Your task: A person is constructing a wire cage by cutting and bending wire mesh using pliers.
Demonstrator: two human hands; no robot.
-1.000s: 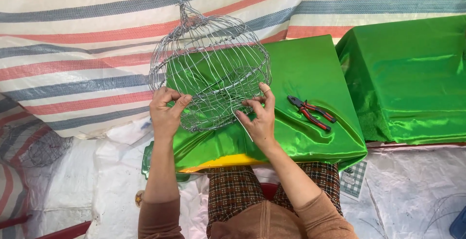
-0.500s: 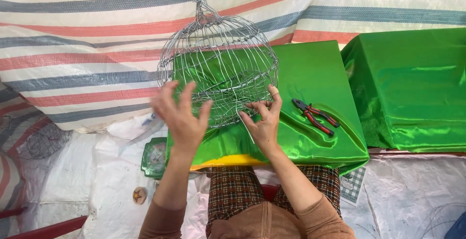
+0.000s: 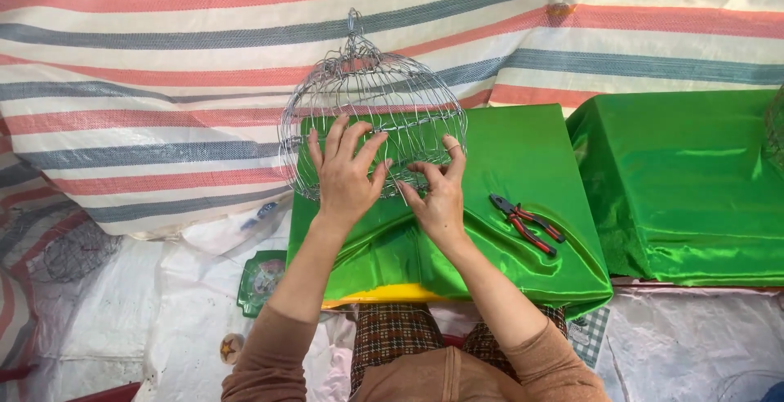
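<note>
Wire cage [image 3: 371,100]: on desk [image 3: 523,149], far left edge. We note its lower front hidden behind hands; right-hand green block cut off by frame. Cage upright, long axis vertical, hook top pointing away from us. Left hand [image 3: 347,175] spread flat against wires; right hand [image 3: 441,194] fingers hooked into wires. Pliers [image 3: 527,222] lie right, apart.

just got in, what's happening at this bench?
A person seated at a table draped in green satin cloth has both hands on a dome-shaped wire cage frame lying on it. The left hand rests spread over the frame's lower wires; the right hand pinches wires at the bottom edge. Red-handled pliers lie unused on the cloth to the right. A striped tarp hangs behind.
</note>
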